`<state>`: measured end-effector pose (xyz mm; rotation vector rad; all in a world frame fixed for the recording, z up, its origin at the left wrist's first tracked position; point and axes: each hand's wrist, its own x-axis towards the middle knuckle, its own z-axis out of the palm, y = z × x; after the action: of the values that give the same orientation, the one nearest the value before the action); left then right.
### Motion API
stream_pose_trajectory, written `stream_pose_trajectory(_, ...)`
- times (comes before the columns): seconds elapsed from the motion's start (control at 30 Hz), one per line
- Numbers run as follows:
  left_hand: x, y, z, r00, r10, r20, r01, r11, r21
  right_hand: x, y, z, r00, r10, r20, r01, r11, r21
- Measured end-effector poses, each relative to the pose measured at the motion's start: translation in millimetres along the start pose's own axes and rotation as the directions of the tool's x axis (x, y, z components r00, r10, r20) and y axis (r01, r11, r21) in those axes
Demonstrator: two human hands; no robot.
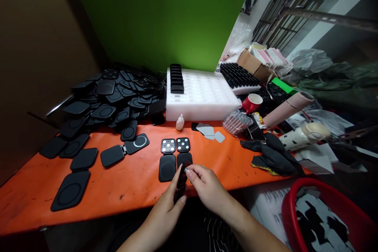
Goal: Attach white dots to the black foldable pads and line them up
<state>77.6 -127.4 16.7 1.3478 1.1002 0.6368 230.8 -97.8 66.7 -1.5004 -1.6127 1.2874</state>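
Observation:
My left hand (169, 206) is closed round a black folding charging pad (182, 179), seen nearly edge-on at the table's front edge. At its upper end, the thumb and fingers of my right hand (206, 185) are pinched together. A small shiny bit shows at those fingertips, too small to name. Just beyond my hands, two unfolded black charging pads (167, 168) lie side by side. Their far halves (183, 144) carry several pale round dots. A small white dropper bottle (180, 122) stands behind them, and grey and black thin plates (206, 130) lie to its right.
A heap of black charging pads (118, 94) covers the back left of the orange table (124, 193). White foam trays (201, 108) stand at the back, one bearing a row of black pieces. Rightward are a red mug (252, 103), dark gloves (271, 155) and a red basin (291, 216).

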Motion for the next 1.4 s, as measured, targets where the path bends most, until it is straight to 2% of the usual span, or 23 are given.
stream_pose_trajectory(0.1, -1, 6, -4.9, 0.998, 0.055, -0.014, -0.052, 0.985, 0.167, 0, -6, -4, 0.997, -0.072, -0.032, 0.066, 0.987, -0.147)
stream_pose_trajectory(0.27, -6, 18, -11.1, 0.998, 0.064, 0.018, -0.066, 0.916, 0.396, -3, -13, -9, 0.995, -0.095, 0.023, 0.097, 0.940, -0.327)
stream_pose_trajectory(0.33, -8, 19, -11.7, 0.996, 0.087, 0.037, -0.094, 0.887, 0.451, -4, -12, -9, 0.996, -0.084, 0.030, 0.089, 0.949, -0.302)
stream_pose_trajectory(0.43, -9, 17, -10.7, 0.994, 0.092, 0.066, -0.113, 0.874, 0.473, -4, -7, -7, 0.998, -0.065, -0.013, 0.062, 0.986, -0.152)
stream_pose_trajectory(0.5, -9, 16, -8.8, 0.994, 0.086, 0.070, -0.107, 0.914, 0.390, -4, -2, -3, 0.997, -0.059, -0.049, 0.058, 0.998, -0.028)
stream_pose_trajectory(0.53, -8, 15, -7.5, 0.995, 0.077, 0.067, -0.094, 0.951, 0.295, -4, 1, -1, 0.997, -0.050, -0.052, 0.052, 0.998, 0.044)
stream_pose_trajectory(0.6, -5, 13, -5.0, 0.997, 0.019, 0.079, -0.018, 1.000, -0.012, -5, 5, 2, 1.000, 0.004, -0.009, -0.002, 0.977, 0.214)
stream_pose_trajectory(0.67, -2, 10, -3.0, 0.990, -0.064, 0.122, 0.101, 0.939, -0.328, -7, 6, 4, 0.995, 0.066, 0.076, -0.088, 0.935, 0.344)
stream_pose_trajectory(0.73, 1, 8, -2.1, 0.986, -0.104, 0.129, 0.152, 0.876, -0.458, -9, 4, 4, 0.989, 0.084, 0.121, -0.119, 0.938, 0.326)
stream_pose_trajectory(0.77, 1, 7, -2.0, 0.991, -0.099, 0.094, 0.131, 0.888, -0.441, -11, 1, 3, 0.991, 0.065, 0.113, -0.091, 0.965, 0.244)
stream_pose_trajectory(0.83, 2, 7, -1.7, 0.999, -0.047, 0.006, 0.046, 0.952, -0.304, -13, -6, 1, 0.997, -0.006, 0.074, 0.006, 1.000, -0.007)
stream_pose_trajectory(0.9, 2, 8, -1.0, 0.999, 0.002, -0.044, -0.008, 0.990, -0.140, -14, -13, -2, 0.995, -0.081, 0.053, 0.092, 0.966, -0.240)
stream_pose_trajectory(1.0, 1, 12, -0.2, 0.998, 0.010, -0.069, -0.012, 0.999, -0.036, -14, -20, -5, 0.988, -0.139, 0.066, 0.153, 0.917, -0.368)
stream_pose_trajectory(1.07, 2, 16, -1.3, 0.997, -0.014, -0.073, 0.007, 0.996, -0.092, -13, -20, -6, 0.987, -0.148, 0.066, 0.162, 0.915, -0.368)
stream_pose_trajectory(1.13, 2, 21, -4.1, 0.997, -0.081, -0.011, 0.075, 0.960, -0.270, -12, -19, -7, 0.988, -0.138, 0.065, 0.152, 0.931, -0.332)
stream_pose_trajectory(1.23, 2, 27, -9.2, 0.955, -0.231, 0.184, 0.295, 0.771, -0.564, -10, -18, -8, 0.988, -0.118, 0.097, 0.137, 0.964, -0.228)
stream_pose_trajectory(1.3, 2, 29, -10.7, 0.921, -0.287, 0.263, 0.389, 0.682, -0.620, -10, -20, -8, 0.985, -0.122, 0.119, 0.145, 0.967, -0.211)
stream_pose_trajectory(1.33, 2, 29, -10.3, 0.925, -0.290, 0.246, 0.380, 0.694, -0.612, -11, -21, -8, 0.984, -0.132, 0.123, 0.158, 0.958, -0.239)
stream_pose_trajectory(1.4, 3, 27, -7.8, 0.964, -0.237, 0.116, 0.263, 0.822, -0.506, -12, -23, -5, 0.980, -0.154, 0.125, 0.188, 0.921, -0.341)
